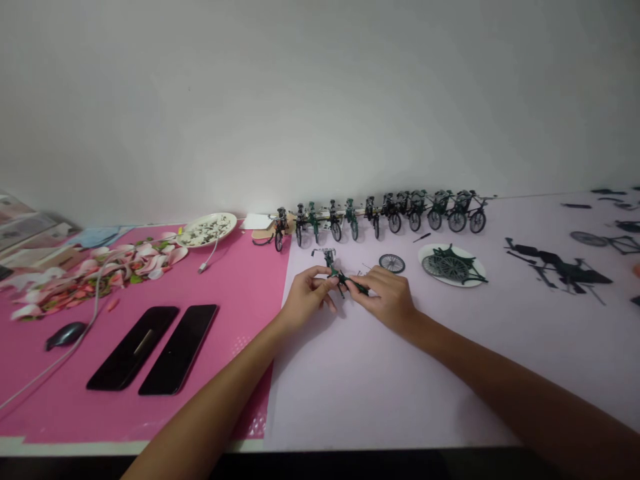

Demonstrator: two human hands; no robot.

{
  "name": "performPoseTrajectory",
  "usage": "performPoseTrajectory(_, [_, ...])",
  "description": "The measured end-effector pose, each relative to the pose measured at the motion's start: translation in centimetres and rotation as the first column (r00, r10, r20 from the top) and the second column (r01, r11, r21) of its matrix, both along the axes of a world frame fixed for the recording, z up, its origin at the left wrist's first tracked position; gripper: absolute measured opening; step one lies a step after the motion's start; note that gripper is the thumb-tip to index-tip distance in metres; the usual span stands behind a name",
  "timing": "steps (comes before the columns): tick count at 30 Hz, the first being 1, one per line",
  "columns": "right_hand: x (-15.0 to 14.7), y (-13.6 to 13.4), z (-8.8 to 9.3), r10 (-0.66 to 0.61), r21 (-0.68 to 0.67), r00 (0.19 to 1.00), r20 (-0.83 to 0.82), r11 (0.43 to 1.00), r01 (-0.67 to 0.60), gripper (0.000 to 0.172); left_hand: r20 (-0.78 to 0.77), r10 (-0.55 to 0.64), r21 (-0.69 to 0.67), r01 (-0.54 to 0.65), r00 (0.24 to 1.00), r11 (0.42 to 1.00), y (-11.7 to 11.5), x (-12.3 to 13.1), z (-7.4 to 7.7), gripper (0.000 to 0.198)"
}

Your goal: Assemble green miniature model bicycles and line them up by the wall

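Note:
Over the pale sheet, my left hand (309, 293) is closed around the front part of a small green toy bicycle frame (336, 272), its silver handlebar sticking up. My right hand (385, 297) pinches the rear end of the same frame, and thin metal bits show near its fingertips. Just beyond the right hand a loose spoked toy wheel (391, 263) lies flat. To its right, a white plate (475, 281) bears green frame parts and wheels. Some of the frame is hidden behind my fingers.
Several assembled toy bicycles (351, 217) line the wall. A small black screwdriver (423, 237) lies before them. Dark bicycle parts (565, 267) spread at the right. Two phones (179, 350), a computer mouse (67, 335), petals (90, 277) and a plate of small pieces (231, 225) occupy the pink side.

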State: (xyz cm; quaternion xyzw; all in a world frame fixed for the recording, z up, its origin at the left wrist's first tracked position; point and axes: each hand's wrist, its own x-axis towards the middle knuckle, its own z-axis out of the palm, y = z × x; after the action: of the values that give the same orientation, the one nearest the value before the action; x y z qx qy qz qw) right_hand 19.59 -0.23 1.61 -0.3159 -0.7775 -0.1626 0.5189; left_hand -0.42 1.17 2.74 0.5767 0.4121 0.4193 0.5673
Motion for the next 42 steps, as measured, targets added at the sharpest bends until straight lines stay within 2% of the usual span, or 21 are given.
performPoseTrajectory(14, [-0.4, -0.5, 0.3, -0.020, -0.063, 1.000, -0.002, 0.998, 0.020, 0.017, 0.012, 0.003, 0.021, -0.003, 1.000, 1.000, -0.2, 0.4, -0.4, 0.050])
performPoseTrajectory(21, [-0.7, -0.7, 0.3, 0.117, -0.175, 0.991, -0.067, 0.976, -0.128, 0.003, 0.043, 0.034, 0.048, -0.036, 0.998, 0.998, 0.1, 0.3, -1.1, 0.046])
performPoseTrajectory(26, [-0.8, -0.6, 0.4, 0.196, -0.232, 0.970, -0.144, 0.946, -0.225, 0.014, 0.063, 0.072, 0.087, -0.077, 0.995, 0.993, 0.4, 0.1, -1.1, 0.040])
performPoseTrajectory(30, [-0.8, -0.6, 0.5, 0.282, -0.223, 0.943, -0.174, 0.922, -0.317, 0.023, 0.075, 0.097, 0.112, -0.105, 0.992, 0.988, 0.5, 0.0, -1.1, 0.038])
performPoseTrajectory(35, [-0.8, -0.6, 0.4, 0.312, -0.207, 0.935, -0.169, 0.916, -0.343, 0.027, 0.095, 0.101, 0.094, -0.109, 0.990, 0.990, 0.6, -0.1, -1.3, 0.042])
performPoseTrajectory(42, [-0.5, -0.5, 0.0, 0.298, -0.249, 0.944, -0.144, 0.912, -0.326, 0.030, 0.054, 0.143, 0.150, -0.150, 0.988, 0.977, 0.5, -0.1, -0.8, 0.045])
